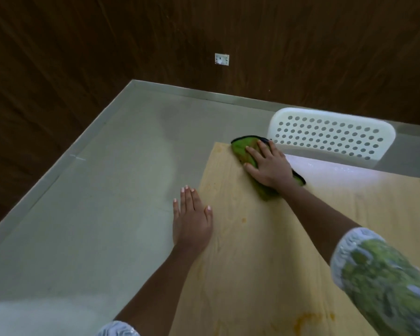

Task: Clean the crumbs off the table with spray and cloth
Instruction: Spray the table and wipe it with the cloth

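Note:
A green cloth (243, 147) with a dark edge lies near the far left corner of the light wooden table (264, 251). My right hand (268, 164) presses flat on the cloth with fingers spread. My left hand (192, 218) rests flat with straight fingers at the table's left edge, partly over the floor side. Faint orange-brown stains show on the wood near the corner and at the near edge (306, 320). No spray bottle is in view.
A white perforated chair back (330, 133) stands behind the table's far edge. Grey floor (107, 190) lies to the left, bounded by dark wood-panelled walls with a white socket (221, 59).

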